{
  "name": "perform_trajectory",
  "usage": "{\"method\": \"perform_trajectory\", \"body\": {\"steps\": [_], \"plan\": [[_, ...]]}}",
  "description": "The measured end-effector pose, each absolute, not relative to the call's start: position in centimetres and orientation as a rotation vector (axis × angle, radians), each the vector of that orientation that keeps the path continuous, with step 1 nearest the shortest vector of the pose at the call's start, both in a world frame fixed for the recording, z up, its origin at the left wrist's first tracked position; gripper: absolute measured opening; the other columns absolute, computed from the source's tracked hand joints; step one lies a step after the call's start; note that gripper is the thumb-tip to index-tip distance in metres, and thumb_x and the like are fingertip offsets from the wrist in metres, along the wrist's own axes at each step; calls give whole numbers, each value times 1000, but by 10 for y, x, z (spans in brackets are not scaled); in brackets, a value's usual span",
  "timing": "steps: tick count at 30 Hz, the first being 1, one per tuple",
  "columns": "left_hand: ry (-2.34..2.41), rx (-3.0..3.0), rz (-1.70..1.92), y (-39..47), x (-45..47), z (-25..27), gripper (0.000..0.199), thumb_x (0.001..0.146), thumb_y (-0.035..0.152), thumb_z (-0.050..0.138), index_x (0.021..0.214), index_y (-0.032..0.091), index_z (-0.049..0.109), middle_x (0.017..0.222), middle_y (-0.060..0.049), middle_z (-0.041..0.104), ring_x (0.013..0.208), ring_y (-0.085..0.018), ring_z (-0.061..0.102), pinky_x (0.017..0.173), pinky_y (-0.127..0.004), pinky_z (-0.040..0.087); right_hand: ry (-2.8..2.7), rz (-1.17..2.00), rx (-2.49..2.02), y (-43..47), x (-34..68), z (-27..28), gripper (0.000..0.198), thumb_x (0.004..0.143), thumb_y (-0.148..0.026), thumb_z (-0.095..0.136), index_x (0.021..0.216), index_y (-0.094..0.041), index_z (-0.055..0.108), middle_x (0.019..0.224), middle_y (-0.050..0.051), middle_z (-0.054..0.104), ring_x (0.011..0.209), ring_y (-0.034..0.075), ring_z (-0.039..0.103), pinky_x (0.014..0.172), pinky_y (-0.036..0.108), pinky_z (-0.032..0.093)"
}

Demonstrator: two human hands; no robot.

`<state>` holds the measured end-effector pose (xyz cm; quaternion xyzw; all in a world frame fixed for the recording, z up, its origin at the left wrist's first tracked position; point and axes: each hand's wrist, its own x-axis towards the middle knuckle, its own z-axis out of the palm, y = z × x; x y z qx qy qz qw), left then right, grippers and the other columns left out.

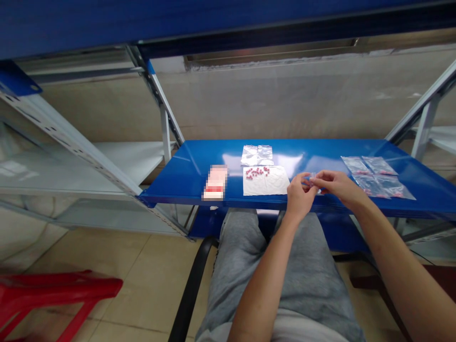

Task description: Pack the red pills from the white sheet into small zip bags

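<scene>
Between my two hands is a small clear plastic bag [312, 175], pinched at its top edge and mostly covered by fingers. My left hand [299, 194] grips it from the left, and my right hand [333, 184] pinches it from the right. Just left of my hands lies a white cloth or paper sheet [267, 186], with several small red beads or pills [257, 172] scattered over its upper part. Behind the sheet, clear plastic bags [257, 155] lie flat side by side. To the right of my hands, several clear bags [376, 176] lie with small red pieces inside.
Everything rests on a blue shelf [199, 154] with metal uprights. A pixelated pink-and-white packet [215, 183] lies at its left. A blue shelf [228, 23] hangs overhead. Grey shelving [89, 164] and a red plastic stool [60, 287] stand at left. A black armrest [192, 289] is beside my legs.
</scene>
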<state>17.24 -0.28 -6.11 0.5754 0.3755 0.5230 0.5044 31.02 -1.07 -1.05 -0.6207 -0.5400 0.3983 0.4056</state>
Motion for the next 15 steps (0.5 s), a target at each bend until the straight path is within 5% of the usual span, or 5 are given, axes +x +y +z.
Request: {"method": "perform_trajectory", "body": {"steps": [15], "plan": [[759, 1181, 1215, -3, 167, -57, 21, 86, 20, 71, 106, 15, 67, 74, -1, 71, 65, -15, 71, 64, -25, 59, -1453, 959, -1495, -17, 308, 6, 58, 60, -76, 81, 66, -20, 69, 69, 5, 70, 66, 18, 61, 59, 28, 48]]}}
